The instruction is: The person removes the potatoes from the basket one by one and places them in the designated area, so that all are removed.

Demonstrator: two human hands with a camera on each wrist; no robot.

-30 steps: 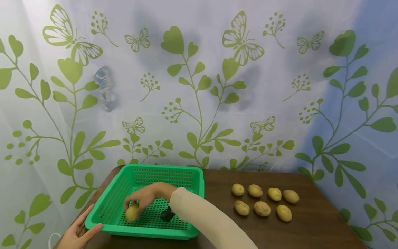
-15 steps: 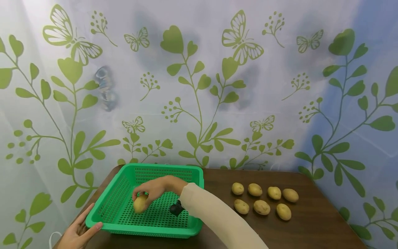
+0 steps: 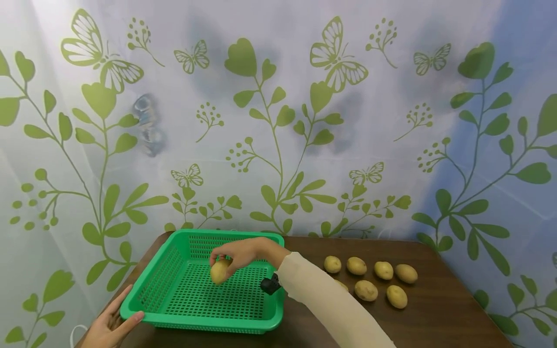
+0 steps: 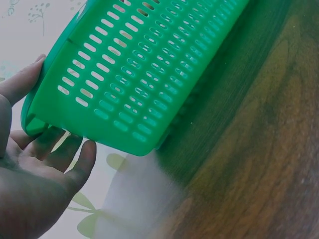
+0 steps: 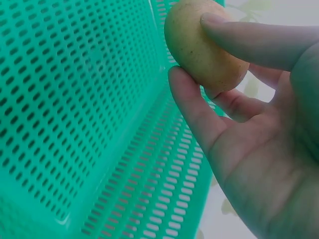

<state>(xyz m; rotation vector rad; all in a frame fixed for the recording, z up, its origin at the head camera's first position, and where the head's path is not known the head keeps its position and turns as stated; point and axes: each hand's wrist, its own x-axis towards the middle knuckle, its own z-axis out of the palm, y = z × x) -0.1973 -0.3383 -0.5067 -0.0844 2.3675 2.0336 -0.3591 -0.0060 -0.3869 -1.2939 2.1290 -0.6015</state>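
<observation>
In the head view my right hand (image 3: 245, 252) holds a yellow potato (image 3: 219, 272) over the inside of a green plastic basket (image 3: 204, 320). The right wrist view has the potato (image 5: 199, 47) pinched between thumb and fingers, with the slotted basket wall behind it. My left hand (image 3: 109, 325) grips the near left corner of the basket. Seen from the left wrist, its thumb lies at the rim and its fingers (image 4: 82, 162) curl beneath. No other potato shows inside the basket.
Several potatoes (image 3: 366, 290) lie in two rows on the brown wooden table (image 3: 448, 314), right of the basket; the right sleeve partly hides one. A black wrist camera (image 3: 270, 284) hangs under the right wrist. Behind the table stands a leaf-and-butterfly patterned curtain (image 3: 278, 145).
My right hand has lifted the potato from low in the basket's left part, moving up and to the right. The left hand and the basket have stayed in place.
</observation>
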